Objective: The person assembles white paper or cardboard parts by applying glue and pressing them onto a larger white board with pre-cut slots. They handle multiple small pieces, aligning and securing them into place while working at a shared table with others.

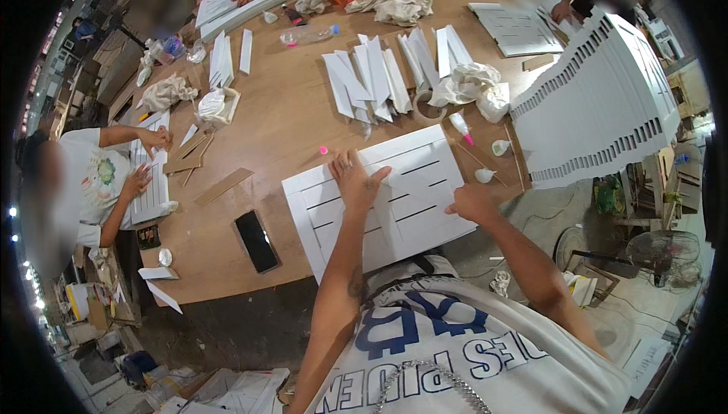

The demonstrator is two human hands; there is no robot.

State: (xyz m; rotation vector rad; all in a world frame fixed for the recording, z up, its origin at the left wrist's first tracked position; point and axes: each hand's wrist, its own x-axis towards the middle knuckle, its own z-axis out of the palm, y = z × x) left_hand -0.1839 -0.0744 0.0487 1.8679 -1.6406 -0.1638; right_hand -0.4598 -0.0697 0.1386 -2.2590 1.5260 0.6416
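Observation:
A white slotted panel (413, 179) lies at the table's near edge in front of me, its corner jutting over the edge. Rows of dark slits run across its face. My left hand (356, 180) rests on the panel's upper part with its fingers and thumb apart. At the panel's right edge, my right hand (474, 203) has its fingers curled against the border, one fingertip on the surface. Close by on the right lie a white glue bottle with a pink tip (461, 127) and a small white round-bodied bottle (485, 176). A pink cap (323, 150) sits beyond the panel.
White strips (371, 76) lie in a loose pile ahead, with crumpled cloths (470, 84) beside them. A tall stack of slotted white panels (584, 111) stands at right. A black phone (256, 241) lies left. Co-workers handle white pieces at left, far side and far right.

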